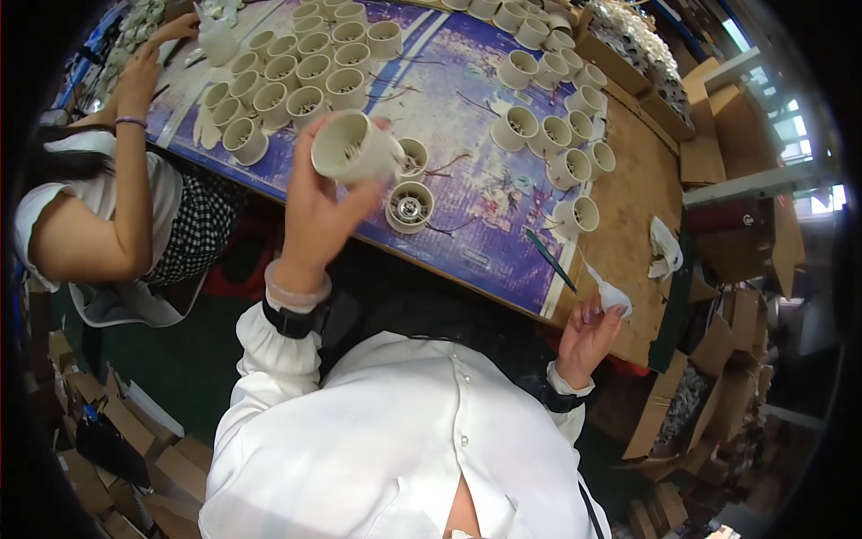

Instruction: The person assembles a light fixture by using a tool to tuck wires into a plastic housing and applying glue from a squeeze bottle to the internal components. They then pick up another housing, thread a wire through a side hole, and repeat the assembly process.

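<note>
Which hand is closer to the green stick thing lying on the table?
The right hand. It sits at the table's near edge just below the green stick, holding a small white piece. The left hand is farther off to the left, lifting a cream cup.

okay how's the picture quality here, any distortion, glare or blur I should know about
Head view: strong fisheye bending, so the table edge curves and the corners go black; blown-out glare at the window on the right; the left hand and its cream cup-shaped housing are slightly soft; the right hand is sharper.
</note>
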The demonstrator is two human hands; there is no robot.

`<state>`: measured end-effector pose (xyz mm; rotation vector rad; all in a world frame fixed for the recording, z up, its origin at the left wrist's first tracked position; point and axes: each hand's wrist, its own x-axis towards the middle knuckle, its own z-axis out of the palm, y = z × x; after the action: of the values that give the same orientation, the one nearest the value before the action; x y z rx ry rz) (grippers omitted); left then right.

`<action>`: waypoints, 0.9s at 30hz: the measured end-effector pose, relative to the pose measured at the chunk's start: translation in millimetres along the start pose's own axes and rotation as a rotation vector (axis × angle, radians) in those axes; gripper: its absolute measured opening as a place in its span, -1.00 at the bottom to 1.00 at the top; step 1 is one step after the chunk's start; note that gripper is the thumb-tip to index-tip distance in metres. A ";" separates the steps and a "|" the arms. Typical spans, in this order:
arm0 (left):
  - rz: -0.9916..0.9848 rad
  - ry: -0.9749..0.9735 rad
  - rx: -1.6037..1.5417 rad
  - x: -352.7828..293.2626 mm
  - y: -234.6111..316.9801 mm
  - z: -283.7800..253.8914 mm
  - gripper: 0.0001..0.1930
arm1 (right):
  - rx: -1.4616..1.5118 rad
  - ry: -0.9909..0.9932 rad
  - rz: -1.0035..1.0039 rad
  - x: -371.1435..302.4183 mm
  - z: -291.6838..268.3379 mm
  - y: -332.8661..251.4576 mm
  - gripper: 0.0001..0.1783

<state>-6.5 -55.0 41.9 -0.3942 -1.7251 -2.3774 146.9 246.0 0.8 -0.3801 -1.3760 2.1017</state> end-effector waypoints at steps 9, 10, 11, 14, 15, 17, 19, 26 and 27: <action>-0.097 -0.017 0.537 77.2 -71.0 -17.0 -0.31 | 0.049 -0.066 0.050 -4.5 12.6 7.9 -0.67; -0.111 -0.049 0.560 80.6 -79.9 -16.7 -0.31 | 0.047 -0.070 0.048 -5.7 12.3 8.1 -0.67; -0.127 -0.085 0.578 82.9 -83.4 -11.6 -0.30 | 0.048 -0.066 0.046 -6.4 10.1 7.5 -0.67; -0.155 -0.150 0.621 86.2 -87.6 -9.6 -0.31 | 0.057 -0.046 0.070 -7.1 3.3 7.5 -0.67; -0.167 -0.175 0.644 86.8 -88.1 -10.6 -0.32 | 0.058 -0.045 0.071 -7.1 2.4 7.7 -0.67; -0.180 -0.203 0.669 86.5 -87.5 -12.1 -0.34 | 0.068 -0.043 0.077 -6.7 1.4 7.9 -0.68; -0.071 -0.108 0.474 80.4 -89.4 -20.4 -0.38 | 0.075 -0.044 0.083 -6.5 1.3 8.3 -0.68; 0.003 -0.418 0.613 41.1 -52.1 -36.7 -0.42 | 0.063 -0.082 0.095 -1.8 5.6 10.4 -0.69; -0.021 -0.480 0.611 40.8 -50.3 -35.7 -0.43 | 0.063 -0.083 0.094 -1.7 6.3 10.7 -0.69</action>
<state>-64.0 -72.7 -1.1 -0.8834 -2.5381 -1.7106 141.5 237.2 -6.4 -0.3413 -1.3593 2.2550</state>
